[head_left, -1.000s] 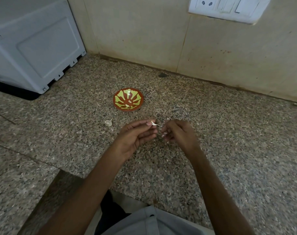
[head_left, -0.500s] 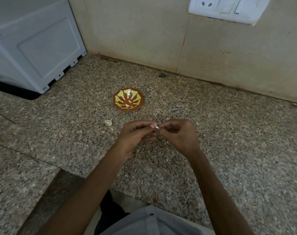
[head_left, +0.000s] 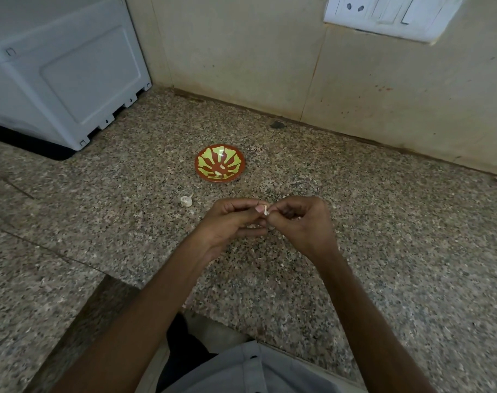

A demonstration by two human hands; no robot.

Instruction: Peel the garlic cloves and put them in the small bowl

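Left hand (head_left: 230, 219) met right hand (head_left: 301, 222), both pinching clove (head_left: 266, 210)

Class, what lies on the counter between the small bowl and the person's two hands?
Only bare speckled counter, as the head view shows. The loose garlic piece lies off to the left of that stretch.

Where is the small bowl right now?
Head view: the small bowl sits on the granite counter, left of centre, beyond the left hand and right hand, with a loose garlic piece lying nearer, to its left.
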